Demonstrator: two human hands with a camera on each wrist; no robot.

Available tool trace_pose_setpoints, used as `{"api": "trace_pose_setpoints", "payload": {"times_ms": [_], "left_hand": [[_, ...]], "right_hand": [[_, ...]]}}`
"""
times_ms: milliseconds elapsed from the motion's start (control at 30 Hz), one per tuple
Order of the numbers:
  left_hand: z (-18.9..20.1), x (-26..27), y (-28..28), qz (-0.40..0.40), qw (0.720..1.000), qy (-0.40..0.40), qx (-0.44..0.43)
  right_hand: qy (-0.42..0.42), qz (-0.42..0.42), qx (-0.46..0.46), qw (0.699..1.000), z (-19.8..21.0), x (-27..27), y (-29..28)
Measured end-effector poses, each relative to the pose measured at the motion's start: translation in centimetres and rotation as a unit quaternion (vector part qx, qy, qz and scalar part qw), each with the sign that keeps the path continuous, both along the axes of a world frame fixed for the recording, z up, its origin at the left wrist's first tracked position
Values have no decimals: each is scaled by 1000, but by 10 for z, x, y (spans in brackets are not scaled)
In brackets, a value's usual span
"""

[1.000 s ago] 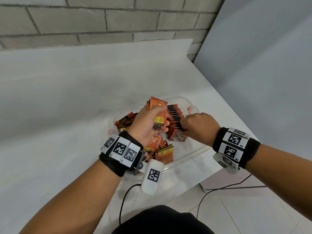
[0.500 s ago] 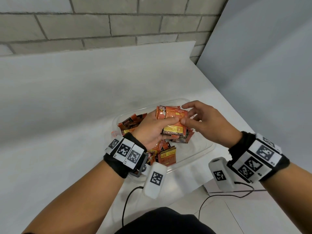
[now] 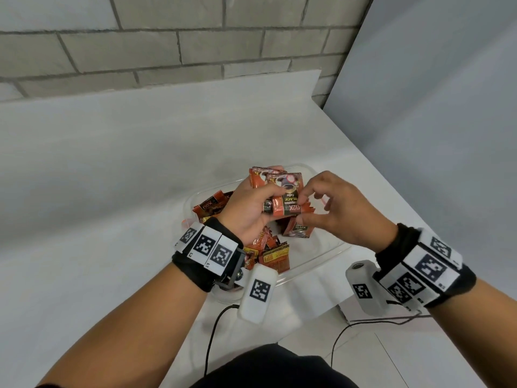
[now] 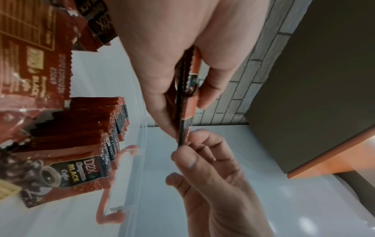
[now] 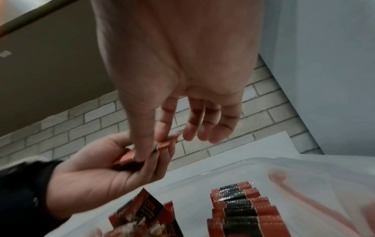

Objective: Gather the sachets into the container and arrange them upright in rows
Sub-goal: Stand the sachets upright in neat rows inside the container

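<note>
My left hand (image 3: 260, 200) holds a small stack of red-orange coffee sachets (image 3: 282, 191) above the clear plastic container (image 3: 324, 256). My right hand (image 3: 303, 208) pinches the near right edge of the top sachet between thumb and forefinger; its other fingers are loosely spread. The left wrist view shows the stack (image 4: 187, 89) edge-on in the left hand, with the right thumb (image 4: 183, 154) at its tip. In the right wrist view the same pinch is on the sachet edge (image 5: 164, 145). A row of upright sachets (image 5: 243, 206) stands in the container below.
Loose sachets lie jumbled in the container's left (image 3: 211, 205) and near part (image 3: 275, 254). The container has an orange latch (image 4: 113, 218). It sits on a white table (image 3: 112, 191) close to the right edge; a brick wall (image 3: 167, 51) stands behind. Cables hang off the table front.
My right hand left the upright row and rose to the stack in my left hand. The left hand lifted slightly and turned the stack flatter, face up.
</note>
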State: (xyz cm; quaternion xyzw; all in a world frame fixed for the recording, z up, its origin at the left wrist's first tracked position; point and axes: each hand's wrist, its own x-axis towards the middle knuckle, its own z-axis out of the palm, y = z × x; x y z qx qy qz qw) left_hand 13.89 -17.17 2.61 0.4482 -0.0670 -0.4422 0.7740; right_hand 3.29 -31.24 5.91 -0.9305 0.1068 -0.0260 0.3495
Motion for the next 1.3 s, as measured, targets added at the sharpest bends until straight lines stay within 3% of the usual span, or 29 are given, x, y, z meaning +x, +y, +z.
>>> {"api": "trace_pose_setpoints", "payload": {"times_ms": [100,233,467,700,933,1100,1300], "left_hand": [[-3,2,0,18,1000,-17,5],[-5,2,-1,19,999,-34,-10],[-5,1,-2,12,998,-54,5],[-8,2,-3,37,998,-49,10],[-6,3,-3,40,997,-63,11],[-9,10,1,78,995,-38,52],[-10,14,5,112,991,-24,73]], "right_hand": [[14,-68,112,991,2,0,-2],[44,-149,293,943,1,3,3],[25,-146,295,944,9,11,-2],[48,-185,423,886,6,11,-4],[15,-171,308,936,14,13,-21],[41,-86,55,994,14,10,-27],[105,38,-56,992,0,14,-19]]}}
